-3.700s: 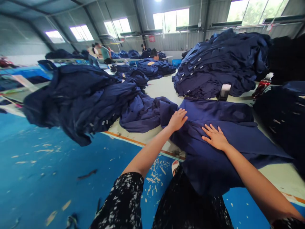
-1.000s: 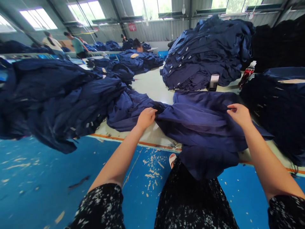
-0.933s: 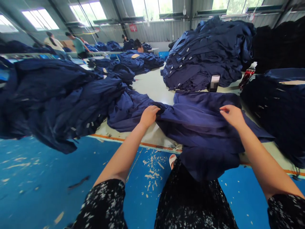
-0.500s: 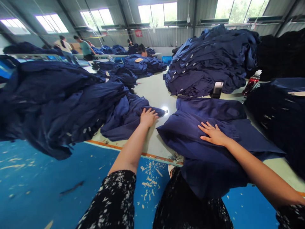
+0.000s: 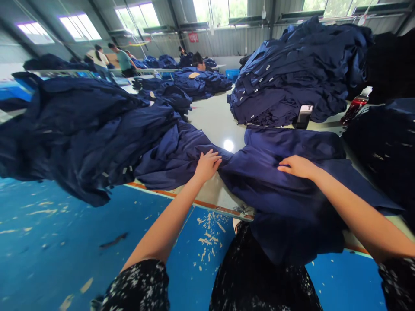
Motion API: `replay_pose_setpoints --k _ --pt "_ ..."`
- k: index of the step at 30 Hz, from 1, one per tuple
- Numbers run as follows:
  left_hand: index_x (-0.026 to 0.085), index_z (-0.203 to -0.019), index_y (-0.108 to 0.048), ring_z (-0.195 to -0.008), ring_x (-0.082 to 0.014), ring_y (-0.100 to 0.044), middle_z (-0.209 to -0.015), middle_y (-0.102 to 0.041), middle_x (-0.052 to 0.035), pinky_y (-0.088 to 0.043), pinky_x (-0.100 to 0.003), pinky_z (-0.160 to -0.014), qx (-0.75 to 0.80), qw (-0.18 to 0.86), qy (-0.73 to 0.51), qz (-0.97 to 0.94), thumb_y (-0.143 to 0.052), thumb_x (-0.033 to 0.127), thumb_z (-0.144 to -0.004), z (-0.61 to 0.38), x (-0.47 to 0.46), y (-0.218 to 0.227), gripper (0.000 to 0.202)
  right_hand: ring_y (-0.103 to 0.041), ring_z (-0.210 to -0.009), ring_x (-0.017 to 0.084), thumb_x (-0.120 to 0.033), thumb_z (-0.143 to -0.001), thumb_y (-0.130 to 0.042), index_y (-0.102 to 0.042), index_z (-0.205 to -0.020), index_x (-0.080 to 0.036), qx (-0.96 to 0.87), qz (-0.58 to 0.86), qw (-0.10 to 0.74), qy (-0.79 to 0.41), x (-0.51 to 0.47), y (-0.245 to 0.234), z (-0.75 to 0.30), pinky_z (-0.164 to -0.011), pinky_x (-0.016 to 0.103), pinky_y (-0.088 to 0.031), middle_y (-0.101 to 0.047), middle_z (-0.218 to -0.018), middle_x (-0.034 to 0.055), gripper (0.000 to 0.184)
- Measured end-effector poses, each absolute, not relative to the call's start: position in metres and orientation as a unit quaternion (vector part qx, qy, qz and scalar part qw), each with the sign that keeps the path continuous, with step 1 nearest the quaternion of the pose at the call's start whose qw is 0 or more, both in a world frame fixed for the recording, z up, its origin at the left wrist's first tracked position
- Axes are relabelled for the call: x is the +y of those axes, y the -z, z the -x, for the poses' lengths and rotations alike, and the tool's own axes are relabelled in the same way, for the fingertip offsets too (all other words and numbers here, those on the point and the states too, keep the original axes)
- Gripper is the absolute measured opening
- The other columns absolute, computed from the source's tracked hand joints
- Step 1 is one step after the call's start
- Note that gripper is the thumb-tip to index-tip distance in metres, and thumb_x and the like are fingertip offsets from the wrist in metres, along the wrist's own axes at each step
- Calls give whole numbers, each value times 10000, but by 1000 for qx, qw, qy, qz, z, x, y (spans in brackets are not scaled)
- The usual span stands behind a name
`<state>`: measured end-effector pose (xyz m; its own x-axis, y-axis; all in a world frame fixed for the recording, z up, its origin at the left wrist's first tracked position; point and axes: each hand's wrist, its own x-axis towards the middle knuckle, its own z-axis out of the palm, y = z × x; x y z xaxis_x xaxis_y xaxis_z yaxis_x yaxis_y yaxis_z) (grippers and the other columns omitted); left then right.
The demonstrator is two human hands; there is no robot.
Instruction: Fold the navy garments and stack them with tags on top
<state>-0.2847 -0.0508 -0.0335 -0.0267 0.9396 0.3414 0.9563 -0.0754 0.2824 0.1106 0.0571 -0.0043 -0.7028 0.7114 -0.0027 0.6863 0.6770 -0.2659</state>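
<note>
On my remote feed I see a dark navy cloth (image 5: 275, 194) spread in soft creases across the table (image 5: 212, 114), its near part drooping over the edge, its left end meeting a crumpled navy piece (image 5: 177, 160).

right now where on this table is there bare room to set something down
Widest: the table strip between the left garment heap and the tall pile. Smaller: the front-edge patch between left forearm and spread cloth. Crowded: right side, with phone, bottle and dark bundle.
</note>
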Motion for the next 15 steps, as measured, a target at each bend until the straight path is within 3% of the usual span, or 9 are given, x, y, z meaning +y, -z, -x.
replay_pose_setpoints --k 5,8,11,15 --pt "205 -1319 -669 -1239 -291 -608 -1277 -711 -110 -434 -492 -1104 -627 -6 276 728 -561 285 -866 255 -80 45 473 -711 -1037 241 -258 -940 -574 -786 -1114 -231 -901 395 152 -95 86 -18 -41 -955 340 -533 -779 -1104 63 276" --pt "201 -1300 -673 -1110 -305 -649 -1192 -730 -119 -488 -464 -1011 -647 24 285 707 -661 325 -803 243 -85 52 513 -697 -1089 224 -168 -924 -542 -799 -1072 -201 -894 400 174 -98 102 -20 4 -1003 308 -502 -772 -1136 69 298" --pt "219 -1212 -703 -1005 -281 -674 -1077 -734 -116 -521 -422 -913 -674 28 310 670 -651 354 -862 237 -84 58 378 -667 -1173 205 -129 -905 -533 -796 -1087 -186 -870 448 177 -106 120 -18 40 -1066 267 -454 -754 -1199 75 325" --pt "222 -1105 -716 -973 -283 -673 -984 -721 -116 -522 -416 -878 -686 26 307 659 -620 315 -911 237 -83 62 236 -683 -1150 290 -190 -876 -606 -775 -1103 -110 -830 522 159 -112 147 -8 71 -1007 363 -513 -738 -1179 194 294"
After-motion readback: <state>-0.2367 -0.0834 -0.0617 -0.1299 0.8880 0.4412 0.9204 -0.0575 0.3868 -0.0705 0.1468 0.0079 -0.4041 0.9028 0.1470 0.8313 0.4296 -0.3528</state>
